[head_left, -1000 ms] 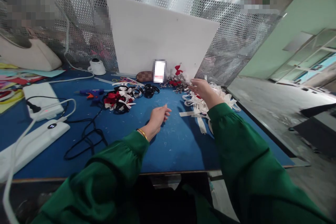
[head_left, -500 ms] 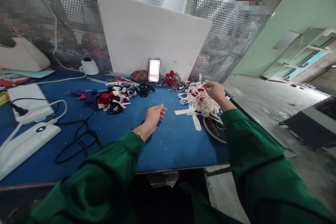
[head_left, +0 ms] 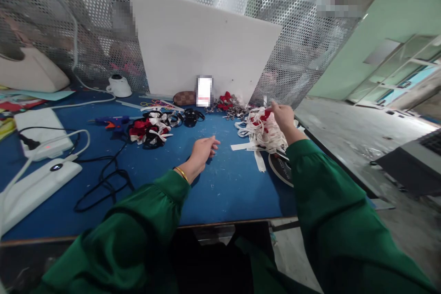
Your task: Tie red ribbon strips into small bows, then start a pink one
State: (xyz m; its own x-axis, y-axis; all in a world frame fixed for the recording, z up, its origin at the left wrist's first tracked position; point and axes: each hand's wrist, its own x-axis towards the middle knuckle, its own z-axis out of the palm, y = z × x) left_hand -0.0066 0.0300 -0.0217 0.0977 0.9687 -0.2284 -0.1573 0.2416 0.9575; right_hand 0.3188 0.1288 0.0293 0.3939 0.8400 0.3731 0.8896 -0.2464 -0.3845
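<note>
Shifted slightly since half a second ago: right grip [head_left: 283,115] pinching ribbon [head_left: 261,129] from the pile by the surface's right edge. Left grip [head_left: 203,147] loosely curled, resting mid-surface [head_left: 220,183], holding nothing.

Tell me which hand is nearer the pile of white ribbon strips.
Right. The right hand reaches into the pile of white ribbon strips, touching it; the left hand rests on the blue table, apart from it.

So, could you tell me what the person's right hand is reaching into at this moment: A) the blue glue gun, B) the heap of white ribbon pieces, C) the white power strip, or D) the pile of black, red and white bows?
B: the right hand is at the top of the heap of white ribbon pieces, fingers pinched on it, far from the other things.
</note>
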